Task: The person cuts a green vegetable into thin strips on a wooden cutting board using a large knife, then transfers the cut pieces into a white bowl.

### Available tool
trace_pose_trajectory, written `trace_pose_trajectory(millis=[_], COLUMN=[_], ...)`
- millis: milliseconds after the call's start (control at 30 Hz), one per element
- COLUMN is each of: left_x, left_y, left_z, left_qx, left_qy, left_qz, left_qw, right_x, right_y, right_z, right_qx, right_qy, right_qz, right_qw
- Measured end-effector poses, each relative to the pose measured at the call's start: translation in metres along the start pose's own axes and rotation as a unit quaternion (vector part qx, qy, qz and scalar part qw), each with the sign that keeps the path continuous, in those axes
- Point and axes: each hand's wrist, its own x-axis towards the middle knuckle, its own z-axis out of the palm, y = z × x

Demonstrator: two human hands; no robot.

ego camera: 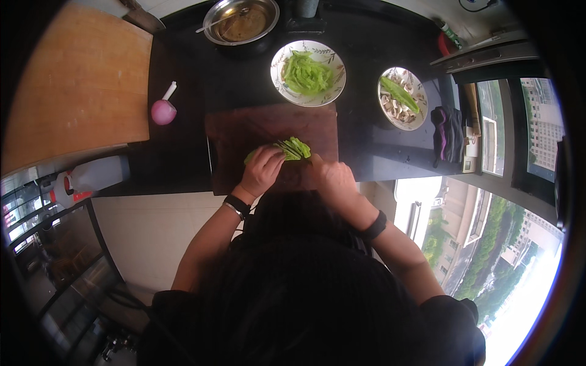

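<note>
On a dark reddish-brown cutting board (274,123), my left hand (262,169) presses down on a piece of light green vegetable (295,148) with closed, curled fingers. A dark, thin blade, apparently a knife (286,147), lies across the vegetable. My right hand (334,176) is closed at its right end, apparently around the knife handle, which the hand mostly hides. Beyond the board, a patterned bowl (339,75) holds green vegetable slices (307,74). Farther right, a smaller patterned bowl (425,103) contains sliced mushrooms (400,110) with a long green vegetable piece (399,94) on top.
A steel bowl (274,16) with brown liquid and a spoon stands at the back. At left are a wooden board (82,78), a pink round object with a white handle (164,112) and a plastic bottle (100,173). A dark cloth-like item (447,135) lies near the window.
</note>
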Motion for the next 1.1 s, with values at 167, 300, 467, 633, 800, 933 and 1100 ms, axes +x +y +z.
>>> trace_pose_trajectory(millis=[167, 300, 467, 633, 800, 933, 1100], left_x=[0.001, 0.002, 0.000, 0.003, -0.005, -0.008, -0.007], left_y=[0.002, 0.003, 0.002, 0.003, 0.003, 0.000, -0.001], left_z=[-0.002, -0.002, -0.001, -0.007, -0.011, -0.006, -0.005], left_qx=[-0.009, -0.009, 0.014, 0.034, 0.047, 0.013, -0.002], left_qy=[-0.006, -0.007, -0.003, -0.014, -0.033, -0.005, -0.006], left_qz=[-0.003, 0.001, 0.013, 0.035, 0.026, 0.007, 0.003], left_qw=[1.000, 1.000, 1.000, 0.999, 0.998, 1.000, 1.000], right_x=[-0.017, -0.018, 0.011, 0.025, 0.011, -0.006, -0.019], right_y=[0.002, -0.001, -0.017, -0.003, 0.001, -0.003, 0.000], right_z=[-0.012, -0.008, 0.024, 0.032, 0.009, -0.003, -0.001], right_qx=[-0.023, -0.023, -0.035, -0.006, 0.023, 0.013, -0.007], right_qy=[-0.040, -0.055, -0.033, -0.016, 0.018, -0.016, -0.026], right_qz=[-0.009, 0.008, 0.009, 0.003, 0.006, 0.025, 0.015], right_qw=[0.999, 0.998, 0.999, 1.000, 1.000, 0.999, 1.000])
